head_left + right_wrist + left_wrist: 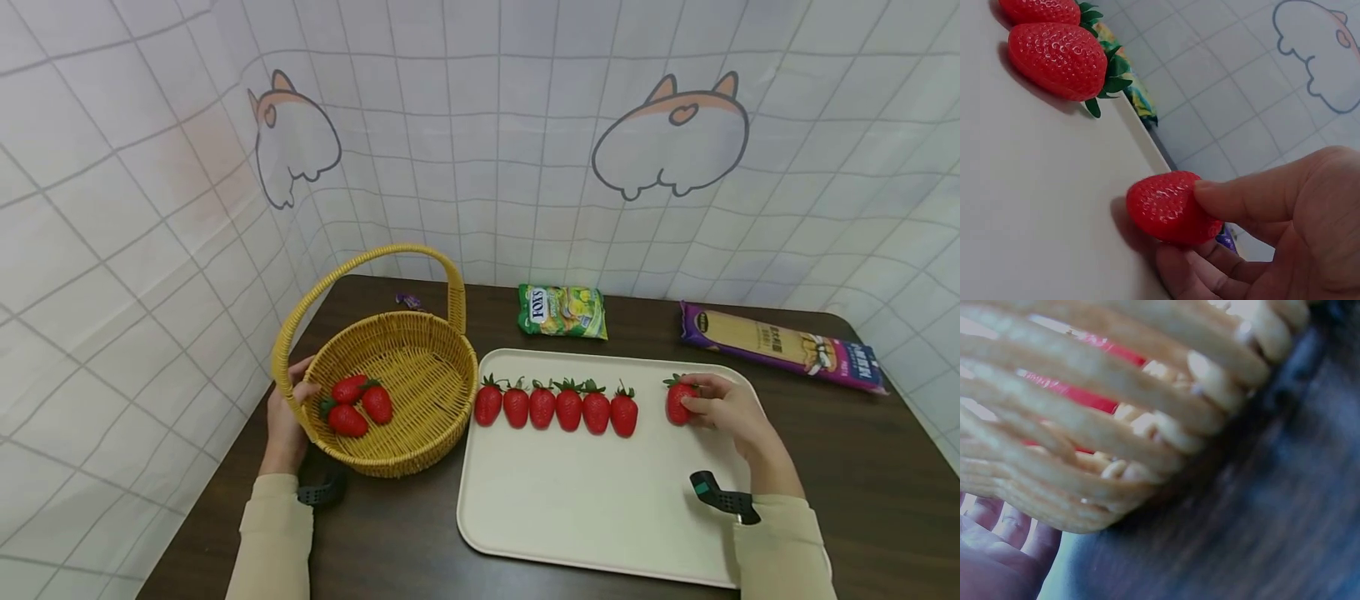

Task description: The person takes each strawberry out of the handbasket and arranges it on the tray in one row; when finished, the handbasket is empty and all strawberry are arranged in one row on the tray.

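Observation:
My right hand (pixel 723 408) pinches a red strawberry (pixel 679 403) with green leaves between thumb and fingers, over the right part of the cream tray (pixel 585 508). The right wrist view shows this strawberry (pixel 1172 206) close over the tray surface, with a shadow beside it. To its left, several strawberries (pixel 568 408) lie side by side in a row along the tray's upper part, leaves pointing away from me. My left hand (pixel 285 425) grips the left rim of a yellow wicker basket (pixel 420 392), its thumb over the edge. Inside the basket lie 3 strawberries (pixel 377 403).
Behind the tray sits a green candy bag (pixel 562 312). A long purple-and-gold pasta packet (pixel 780 346) lies at the back right. A small purple wrapped sweet (pixel 408 301) is behind the basket, whose tall handle (pixel 352 262) arches up. Patterned white cloth (pixel 480 150) encloses the dark table (pixel 390 542).

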`<action>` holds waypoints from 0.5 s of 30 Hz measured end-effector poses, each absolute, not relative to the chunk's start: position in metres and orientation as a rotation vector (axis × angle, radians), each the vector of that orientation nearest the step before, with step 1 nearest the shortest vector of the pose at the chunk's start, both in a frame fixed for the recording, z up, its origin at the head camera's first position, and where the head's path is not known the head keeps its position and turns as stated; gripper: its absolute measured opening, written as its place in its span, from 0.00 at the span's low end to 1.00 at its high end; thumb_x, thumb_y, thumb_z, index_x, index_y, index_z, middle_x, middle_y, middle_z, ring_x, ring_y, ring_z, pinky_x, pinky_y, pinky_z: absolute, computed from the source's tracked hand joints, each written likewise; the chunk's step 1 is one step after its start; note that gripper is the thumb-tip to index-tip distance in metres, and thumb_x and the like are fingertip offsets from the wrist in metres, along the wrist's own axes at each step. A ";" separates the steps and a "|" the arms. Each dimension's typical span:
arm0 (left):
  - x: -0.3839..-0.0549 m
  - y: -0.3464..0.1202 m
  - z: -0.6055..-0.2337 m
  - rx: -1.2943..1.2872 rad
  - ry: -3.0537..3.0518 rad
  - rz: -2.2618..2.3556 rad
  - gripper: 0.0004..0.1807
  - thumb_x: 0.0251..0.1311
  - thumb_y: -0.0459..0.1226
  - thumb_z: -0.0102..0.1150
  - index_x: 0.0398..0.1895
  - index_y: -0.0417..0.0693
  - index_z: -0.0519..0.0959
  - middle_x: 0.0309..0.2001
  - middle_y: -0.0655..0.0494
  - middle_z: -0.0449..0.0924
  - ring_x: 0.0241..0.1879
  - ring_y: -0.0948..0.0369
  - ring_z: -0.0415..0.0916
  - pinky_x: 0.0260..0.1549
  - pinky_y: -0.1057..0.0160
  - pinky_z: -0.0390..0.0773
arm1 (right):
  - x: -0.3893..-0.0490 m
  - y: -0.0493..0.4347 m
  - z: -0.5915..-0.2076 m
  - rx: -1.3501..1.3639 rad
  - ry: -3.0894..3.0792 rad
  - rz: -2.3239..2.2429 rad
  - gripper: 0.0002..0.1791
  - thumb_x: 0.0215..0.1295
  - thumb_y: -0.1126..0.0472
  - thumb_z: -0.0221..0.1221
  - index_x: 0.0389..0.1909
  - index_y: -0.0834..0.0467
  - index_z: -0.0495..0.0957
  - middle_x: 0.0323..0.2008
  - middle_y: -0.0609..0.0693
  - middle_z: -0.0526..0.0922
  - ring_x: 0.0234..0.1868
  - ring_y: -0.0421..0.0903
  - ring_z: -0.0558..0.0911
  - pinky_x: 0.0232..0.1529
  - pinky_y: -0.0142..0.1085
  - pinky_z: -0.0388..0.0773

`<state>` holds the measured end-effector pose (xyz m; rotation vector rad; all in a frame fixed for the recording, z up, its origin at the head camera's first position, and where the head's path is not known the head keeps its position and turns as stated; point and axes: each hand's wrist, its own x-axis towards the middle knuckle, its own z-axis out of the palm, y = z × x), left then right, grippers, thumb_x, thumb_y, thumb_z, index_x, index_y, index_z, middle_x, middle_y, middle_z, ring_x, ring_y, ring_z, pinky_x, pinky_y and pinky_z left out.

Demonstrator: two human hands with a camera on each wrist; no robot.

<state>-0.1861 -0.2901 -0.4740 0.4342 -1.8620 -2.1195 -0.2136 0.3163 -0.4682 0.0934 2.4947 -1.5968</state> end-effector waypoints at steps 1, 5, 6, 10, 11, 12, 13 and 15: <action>-0.186 -0.290 -0.474 0.436 -1.862 -2.117 0.25 0.64 0.30 0.48 0.66 0.43 0.71 0.55 0.54 0.74 0.54 0.60 0.72 0.45 0.72 0.75 | -0.213 0.316 -0.467 0.094 2.490 -1.586 0.27 0.66 0.64 0.59 0.63 0.70 0.67 0.52 0.65 0.71 0.39 0.43 0.78 0.39 0.33 0.81; -0.187 -0.290 -0.475 0.439 -1.852 -2.114 0.25 0.64 0.30 0.48 0.65 0.43 0.71 0.54 0.54 0.74 0.54 0.59 0.72 0.45 0.71 0.76 | -0.209 0.314 -0.464 0.086 2.482 -1.526 0.27 0.67 0.62 0.59 0.63 0.69 0.68 0.54 0.67 0.73 0.40 0.44 0.79 0.39 0.34 0.81; -0.187 -0.290 -0.475 0.439 -1.850 -2.115 0.25 0.64 0.30 0.48 0.65 0.43 0.71 0.54 0.55 0.74 0.54 0.59 0.72 0.45 0.71 0.76 | -0.209 0.314 -0.463 0.080 2.481 -1.512 0.27 0.67 0.62 0.59 0.63 0.69 0.68 0.55 0.67 0.73 0.40 0.44 0.80 0.39 0.34 0.81; -0.187 -0.290 -0.475 0.438 -1.858 -2.110 0.25 0.64 0.30 0.48 0.65 0.43 0.71 0.54 0.55 0.74 0.54 0.59 0.71 0.45 0.71 0.75 | -0.208 0.317 -0.462 0.031 2.480 -1.447 0.26 0.67 0.60 0.59 0.62 0.68 0.69 0.55 0.68 0.74 0.40 0.48 0.82 0.39 0.36 0.80; -0.187 -0.290 -0.475 0.440 -1.865 -2.106 0.25 0.63 0.30 0.48 0.65 0.43 0.71 0.55 0.55 0.73 0.54 0.59 0.71 0.45 0.71 0.75 | -0.207 0.318 -0.461 0.012 2.481 -1.431 0.26 0.67 0.60 0.59 0.62 0.67 0.69 0.54 0.67 0.75 0.39 0.49 0.82 0.39 0.37 0.80; -0.187 -0.291 -0.475 0.441 -1.867 -2.106 0.25 0.64 0.31 0.48 0.65 0.43 0.71 0.55 0.55 0.73 0.54 0.59 0.71 0.45 0.71 0.75 | -0.207 0.319 -0.461 -0.007 2.483 -1.414 0.26 0.66 0.60 0.59 0.62 0.67 0.70 0.53 0.67 0.76 0.39 0.49 0.82 0.39 0.37 0.80; -0.187 -0.290 -0.475 0.442 -1.871 -2.103 0.25 0.63 0.31 0.48 0.65 0.43 0.71 0.55 0.55 0.73 0.54 0.59 0.71 0.45 0.71 0.75 | -0.207 0.319 -0.461 -0.027 2.486 -1.397 0.25 0.66 0.60 0.60 0.62 0.66 0.70 0.52 0.66 0.76 0.39 0.50 0.82 0.39 0.38 0.80; -0.187 -0.290 -0.474 0.443 -1.876 -2.101 0.25 0.64 0.31 0.48 0.65 0.43 0.71 0.55 0.54 0.73 0.54 0.59 0.71 0.45 0.72 0.75 | -0.206 0.320 -0.460 -0.071 2.496 -1.368 0.25 0.65 0.60 0.61 0.61 0.65 0.72 0.51 0.64 0.77 0.40 0.51 0.80 0.38 0.39 0.79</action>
